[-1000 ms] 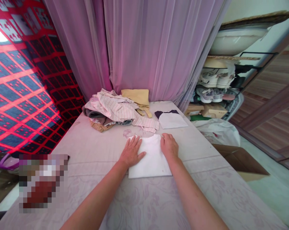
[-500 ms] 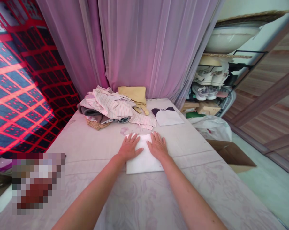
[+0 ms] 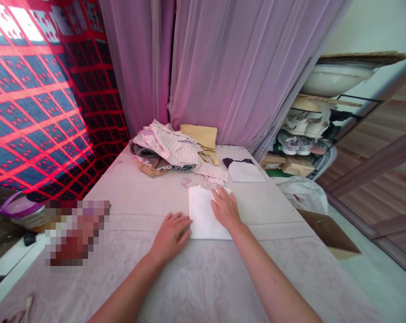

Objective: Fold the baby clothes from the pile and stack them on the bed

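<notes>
Folded white garment on pale floral surface.
Right hand spread flat on top; left hand open, just beside its left edge, pinching nothing.

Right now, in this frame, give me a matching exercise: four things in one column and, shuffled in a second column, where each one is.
Things:
1. right hand
2. left hand
3. yellow cloth
4. sneakers

Places:
A. on a shelf beyond the table's right side
B. resting on the folded white cloth
C. against the curtain at the table's far end
D. on the table, at the left edge of the folded white cloth

Pairs: 1-B, 2-D, 3-C, 4-A
</notes>
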`<action>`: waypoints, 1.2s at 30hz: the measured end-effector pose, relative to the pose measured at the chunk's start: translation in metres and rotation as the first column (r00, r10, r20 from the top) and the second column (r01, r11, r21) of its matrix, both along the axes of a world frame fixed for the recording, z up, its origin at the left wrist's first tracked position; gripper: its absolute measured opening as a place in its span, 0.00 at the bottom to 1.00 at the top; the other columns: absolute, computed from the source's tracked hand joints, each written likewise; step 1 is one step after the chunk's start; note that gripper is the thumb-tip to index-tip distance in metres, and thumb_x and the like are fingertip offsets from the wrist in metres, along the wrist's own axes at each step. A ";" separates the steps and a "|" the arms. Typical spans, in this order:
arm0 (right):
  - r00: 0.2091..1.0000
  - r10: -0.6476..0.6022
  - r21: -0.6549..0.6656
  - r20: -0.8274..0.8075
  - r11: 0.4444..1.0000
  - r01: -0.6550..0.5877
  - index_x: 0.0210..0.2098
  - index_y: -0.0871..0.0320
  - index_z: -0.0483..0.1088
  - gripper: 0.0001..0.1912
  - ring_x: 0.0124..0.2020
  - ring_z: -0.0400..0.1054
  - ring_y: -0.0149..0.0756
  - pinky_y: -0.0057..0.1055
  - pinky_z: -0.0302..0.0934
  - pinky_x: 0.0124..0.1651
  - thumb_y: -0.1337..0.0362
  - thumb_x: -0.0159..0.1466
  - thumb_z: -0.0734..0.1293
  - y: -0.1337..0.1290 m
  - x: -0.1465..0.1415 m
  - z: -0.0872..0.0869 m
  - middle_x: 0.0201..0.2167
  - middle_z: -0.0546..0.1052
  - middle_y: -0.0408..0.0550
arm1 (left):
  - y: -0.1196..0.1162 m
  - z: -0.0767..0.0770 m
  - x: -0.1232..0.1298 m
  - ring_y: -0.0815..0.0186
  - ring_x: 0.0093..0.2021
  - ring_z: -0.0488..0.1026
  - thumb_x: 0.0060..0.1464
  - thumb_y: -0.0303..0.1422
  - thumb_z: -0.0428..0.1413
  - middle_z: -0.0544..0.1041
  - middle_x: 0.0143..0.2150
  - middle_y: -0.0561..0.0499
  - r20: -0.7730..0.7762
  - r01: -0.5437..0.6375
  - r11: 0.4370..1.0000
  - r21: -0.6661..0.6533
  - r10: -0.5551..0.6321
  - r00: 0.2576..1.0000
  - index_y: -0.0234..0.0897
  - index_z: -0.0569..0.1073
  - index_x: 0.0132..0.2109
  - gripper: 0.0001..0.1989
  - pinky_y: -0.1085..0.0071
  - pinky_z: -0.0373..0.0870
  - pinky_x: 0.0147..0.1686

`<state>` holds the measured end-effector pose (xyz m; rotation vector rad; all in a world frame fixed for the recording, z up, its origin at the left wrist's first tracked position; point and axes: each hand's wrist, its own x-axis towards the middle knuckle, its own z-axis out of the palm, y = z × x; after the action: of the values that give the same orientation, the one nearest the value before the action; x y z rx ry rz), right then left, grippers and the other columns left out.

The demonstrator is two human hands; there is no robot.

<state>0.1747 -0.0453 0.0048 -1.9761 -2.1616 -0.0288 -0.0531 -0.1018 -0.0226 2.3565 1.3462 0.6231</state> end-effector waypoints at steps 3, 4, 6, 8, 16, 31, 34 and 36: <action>0.990 0.132 -0.037 -0.046 0.990 -0.133 0.59 0.57 0.63 0.23 0.61 0.56 0.39 0.39 0.49 0.61 0.63 0.66 0.55 0.015 -0.025 0.010 0.62 0.63 0.53 | -0.006 0.006 0.003 0.58 0.59 0.64 0.57 0.35 0.52 0.73 0.55 0.50 0.005 0.026 1.000 0.014 -0.027 1.000 0.46 0.71 0.54 0.17 0.49 0.52 0.62; 0.987 0.151 -0.047 -0.058 0.987 -0.154 0.59 0.57 0.63 0.23 0.60 0.57 0.38 0.38 0.50 0.61 0.63 0.66 0.56 0.023 -0.032 0.011 0.61 0.64 0.52 | -0.006 0.007 0.003 0.58 0.58 0.64 0.57 0.35 0.53 0.73 0.55 0.50 0.019 0.033 0.999 0.019 -0.034 0.999 0.46 0.71 0.54 0.17 0.50 0.52 0.61; 0.982 0.178 -0.058 -0.063 0.982 -0.182 0.58 0.57 0.64 0.22 0.60 0.57 0.38 0.37 0.50 0.61 0.64 0.65 0.56 0.039 -0.042 0.013 0.60 0.65 0.51 | -0.006 0.008 0.003 0.59 0.56 0.65 0.56 0.35 0.53 0.74 0.53 0.50 0.050 0.049 0.998 0.030 -0.051 0.997 0.46 0.71 0.53 0.17 0.51 0.52 0.61; 0.979 0.199 -0.078 -0.052 0.976 -0.203 0.57 0.56 0.65 0.22 0.59 0.59 0.39 0.38 0.50 0.60 0.64 0.65 0.58 0.054 -0.047 0.013 0.58 0.67 0.50 | -0.006 0.008 0.003 0.60 0.52 0.68 0.56 0.34 0.54 0.75 0.49 0.50 0.073 0.067 0.997 0.040 -0.070 0.995 0.46 0.73 0.51 0.15 0.53 0.53 0.60; 0.974 0.199 -0.109 -0.106 0.971 -0.210 0.39 0.53 0.74 0.10 0.46 0.67 0.36 0.32 0.57 0.51 0.63 0.61 0.62 0.081 -0.053 0.002 0.41 0.76 0.44 | -0.008 0.010 0.005 0.60 0.45 0.67 0.57 0.35 0.52 0.76 0.39 0.50 0.090 0.098 0.994 0.040 -0.102 0.991 0.44 0.75 0.46 0.11 0.53 0.55 0.58; 0.949 0.275 0.115 -0.155 0.959 -0.259 0.51 0.57 0.70 0.19 0.56 0.61 0.37 0.36 0.49 0.61 0.66 0.66 0.54 0.051 -0.053 -0.010 0.53 0.72 0.49 | -0.009 0.005 0.007 0.55 0.62 0.58 0.55 0.37 0.55 0.68 0.60 0.50 0.012 0.123 0.992 0.019 -0.123 0.992 0.43 0.69 0.48 0.14 0.50 0.47 0.63; 0.946 0.308 0.049 -0.104 0.951 -0.305 0.52 0.55 0.70 0.19 0.58 0.60 0.37 0.37 0.50 0.60 0.64 0.65 0.56 0.046 -0.053 -0.014 0.55 0.71 0.49 | -0.009 0.005 0.008 0.56 0.62 0.58 0.54 0.37 0.55 0.68 0.60 0.49 0.004 0.124 0.992 0.031 -0.124 0.992 0.42 0.69 0.49 0.14 0.50 0.47 0.63; 0.958 0.272 0.009 -0.096 0.962 -0.272 0.53 0.55 0.69 0.19 0.56 0.61 0.37 0.37 0.52 0.59 0.64 0.65 0.56 0.049 -0.054 -0.012 0.55 0.71 0.48 | -0.009 0.004 0.008 0.56 0.62 0.59 0.54 0.37 0.55 0.68 0.59 0.49 0.006 0.125 0.992 0.033 -0.125 0.992 0.43 0.69 0.49 0.15 0.50 0.47 0.63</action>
<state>0.1210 0.0040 -0.0076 -1.6279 -2.3483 0.1120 -0.0455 -0.1111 -0.0183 2.4398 1.1823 0.6212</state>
